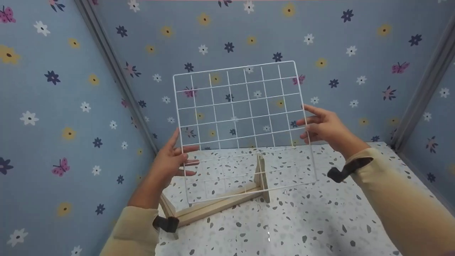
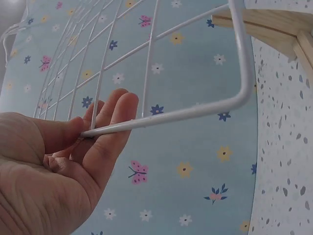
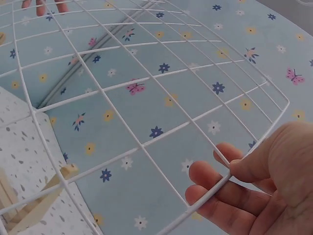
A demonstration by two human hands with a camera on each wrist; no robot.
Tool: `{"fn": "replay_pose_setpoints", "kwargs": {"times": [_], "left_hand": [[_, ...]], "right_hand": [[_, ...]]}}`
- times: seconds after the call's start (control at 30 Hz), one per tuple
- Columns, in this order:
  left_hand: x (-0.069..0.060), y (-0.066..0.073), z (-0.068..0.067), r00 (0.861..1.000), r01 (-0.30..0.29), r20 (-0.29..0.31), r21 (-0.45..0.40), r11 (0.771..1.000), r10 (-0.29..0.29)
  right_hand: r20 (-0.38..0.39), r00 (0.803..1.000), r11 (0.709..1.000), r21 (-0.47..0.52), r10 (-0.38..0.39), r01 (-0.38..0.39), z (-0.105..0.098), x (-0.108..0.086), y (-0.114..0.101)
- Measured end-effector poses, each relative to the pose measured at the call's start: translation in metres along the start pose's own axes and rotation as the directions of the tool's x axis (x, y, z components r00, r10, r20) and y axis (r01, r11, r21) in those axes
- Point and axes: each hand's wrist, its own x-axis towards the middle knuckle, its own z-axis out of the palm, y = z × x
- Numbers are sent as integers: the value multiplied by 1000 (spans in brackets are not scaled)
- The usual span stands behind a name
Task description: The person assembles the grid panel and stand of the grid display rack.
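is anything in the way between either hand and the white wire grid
Nothing visible: the left hand and right hand each grip a side edge of the white wire grid directly. The wooden frame shows partly through the grid's lower part, not between it and either hand.

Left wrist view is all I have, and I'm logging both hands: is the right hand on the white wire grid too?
Observer: Yes, the right hand grips the white wire grid by its opposite side edge.
Operator: And what does the wooden part at my upper right belong to?
Observer: A wooden frame that has two end pieces, one at each end.
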Motion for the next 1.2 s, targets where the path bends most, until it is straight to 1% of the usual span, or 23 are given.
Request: {"fn": "replay_pose_setpoints", "kwargs": {"times": [0.2,0.33,0.47,0.6,0.73,0.83,0.93,1.07,1.2], "left_hand": [[-6,-4,-17,996,-46,-79,24,999,48],[-7,-5,-24,992,-73,-101,43,996,77],[-6,-4,-33,986,-95,-131,86,992,106],[-9,-6,-44,975,-119,-169,140,983,142],[-14,-11,-51,966,-125,-201,181,976,161],[-15,-14,-54,960,-128,-223,186,974,168],[-14,-16,-55,952,-144,-241,194,970,190],[-13,-22,-56,937,-182,-257,224,958,238],[-13,-29,-59,920,-216,-272,252,943,283]], "right_hand": [[-29,999,999,34,-31,32,26,22,-10],[-57,997,998,33,-57,59,38,32,-12],[-74,993,994,54,-91,95,49,42,-13],[-77,987,986,76,-139,145,64,51,-13],[-85,983,980,98,-163,171,77,58,-10],[-102,980,975,121,-172,184,84,62,-8],[-133,973,968,139,-191,209,88,65,-6],[-169,963,958,160,-210,237,95,68,-4],[-186,959,959,149,-212,240,102,70,0]]}}
